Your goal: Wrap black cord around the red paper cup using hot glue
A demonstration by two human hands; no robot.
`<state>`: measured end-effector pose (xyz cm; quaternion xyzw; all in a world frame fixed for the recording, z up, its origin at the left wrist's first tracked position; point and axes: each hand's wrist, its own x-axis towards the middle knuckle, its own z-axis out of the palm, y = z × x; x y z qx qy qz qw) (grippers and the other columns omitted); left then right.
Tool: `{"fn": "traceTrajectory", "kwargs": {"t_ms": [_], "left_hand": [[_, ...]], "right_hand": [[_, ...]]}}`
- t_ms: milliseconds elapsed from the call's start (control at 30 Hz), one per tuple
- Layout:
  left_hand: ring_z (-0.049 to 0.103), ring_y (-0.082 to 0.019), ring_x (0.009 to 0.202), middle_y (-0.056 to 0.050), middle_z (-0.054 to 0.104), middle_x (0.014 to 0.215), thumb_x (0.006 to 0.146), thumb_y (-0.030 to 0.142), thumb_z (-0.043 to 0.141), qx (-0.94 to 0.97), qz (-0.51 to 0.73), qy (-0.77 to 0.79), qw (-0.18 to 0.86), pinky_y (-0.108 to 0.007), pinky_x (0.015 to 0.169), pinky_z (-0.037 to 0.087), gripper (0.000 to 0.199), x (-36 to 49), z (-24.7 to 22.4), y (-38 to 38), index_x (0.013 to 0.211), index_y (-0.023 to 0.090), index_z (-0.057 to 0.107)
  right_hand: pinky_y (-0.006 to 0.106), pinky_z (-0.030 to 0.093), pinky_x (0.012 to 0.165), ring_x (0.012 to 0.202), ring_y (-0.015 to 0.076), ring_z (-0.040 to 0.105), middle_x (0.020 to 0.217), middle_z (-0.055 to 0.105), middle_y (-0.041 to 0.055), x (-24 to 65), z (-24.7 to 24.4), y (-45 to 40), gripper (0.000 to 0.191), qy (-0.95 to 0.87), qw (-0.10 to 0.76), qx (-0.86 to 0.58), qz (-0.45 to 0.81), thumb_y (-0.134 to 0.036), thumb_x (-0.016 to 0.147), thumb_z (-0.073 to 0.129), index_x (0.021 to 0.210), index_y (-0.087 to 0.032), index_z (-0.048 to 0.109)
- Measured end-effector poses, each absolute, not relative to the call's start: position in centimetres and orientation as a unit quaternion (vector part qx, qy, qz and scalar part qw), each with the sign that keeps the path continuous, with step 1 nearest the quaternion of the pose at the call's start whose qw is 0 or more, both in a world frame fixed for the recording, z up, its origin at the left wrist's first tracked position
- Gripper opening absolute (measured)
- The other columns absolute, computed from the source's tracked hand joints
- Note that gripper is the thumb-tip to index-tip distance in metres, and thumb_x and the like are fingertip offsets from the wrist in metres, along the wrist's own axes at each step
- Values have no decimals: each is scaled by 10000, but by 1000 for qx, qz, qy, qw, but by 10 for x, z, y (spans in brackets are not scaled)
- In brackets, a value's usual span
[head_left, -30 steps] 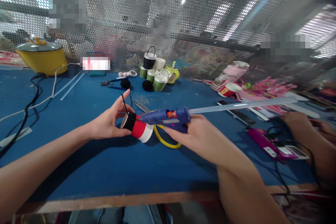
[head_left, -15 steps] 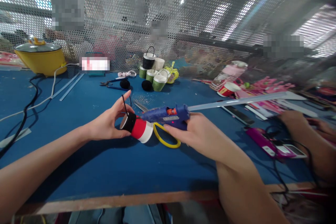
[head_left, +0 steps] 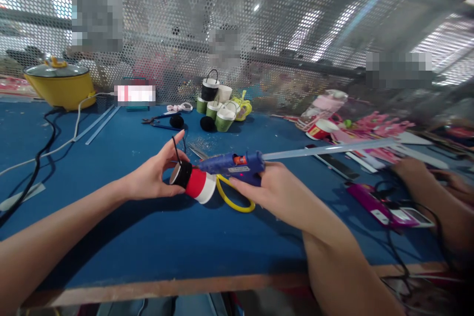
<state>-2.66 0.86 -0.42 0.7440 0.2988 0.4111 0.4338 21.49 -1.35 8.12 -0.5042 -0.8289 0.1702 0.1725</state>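
My left hand [head_left: 159,170] pinches a small paper cup [head_left: 198,184] by its black-wrapped end. The cup lies tilted, with a red band in the middle and a white rim to the right; a thin black loop rises from the dark end. Wrapped round a blue glue gun [head_left: 237,168], my right hand [head_left: 272,185] keeps its nozzle against or very near the cup's black and red part. A long clear glue stick [head_left: 326,149] runs out of the gun's back. Under the gun lie scissors with yellow handles [head_left: 237,206], partly hidden.
Behind my hands stand several small green and black cups [head_left: 225,117], beside dark balls [head_left: 207,123] and pliers [head_left: 159,121]. A yellow pot [head_left: 61,88] is at the left. To the right are a phone [head_left: 335,163], a purple power strip [head_left: 377,205] and another person's arm [head_left: 418,182].
The view has shifted slightly, so everything sits a little lower. The glue gun's back end has dipped a little; both hands keep their holds.
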Motion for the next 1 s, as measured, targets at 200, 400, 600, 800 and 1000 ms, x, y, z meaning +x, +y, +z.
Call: {"fn": "traceTrajectory", "kwargs": {"t_ms": [200,400,600,800,1000], "left_hand": [[534,-220,1015,-66,488,1078,675,145,715,734,411,310,443,-459,974,387,1048,-25,-5,10,1437,302,13],[532,-211,997,-53,481,1050,671,137,701,725,411,319,451,-455,956,405,1049,-25,-4,10,1436,301,1],[528,-207,988,-44,496,1021,659,151,710,724,413,330,442,-465,957,410,1069,-25,-6,11,1436,283,-12],[526,-208,988,-48,497,1024,654,155,711,720,414,338,442,-454,944,422,1060,-24,-7,11,1437,279,7],[533,-207,992,-55,497,1046,669,149,707,731,414,323,436,-451,953,415,1055,-25,-7,12,1439,280,-2]], "right_hand": [[244,413,518,581,149,549,633,625,-9,218,78,-16,269,-836,153,-500,167,-380,841,489,748,-181,646],[240,401,527,533,126,520,596,603,-17,219,74,-20,272,-852,156,-472,162,-312,841,491,610,-188,563],[242,404,541,548,131,522,624,624,-17,217,72,-23,251,-858,142,-467,159,-296,852,481,643,-197,580],[243,423,576,625,153,567,713,661,5,215,74,-25,202,-859,140,-460,175,-270,854,477,722,-197,612],[242,378,488,498,127,498,541,574,-20,220,73,-20,296,-856,140,-475,148,-325,848,485,590,-191,545]]}}
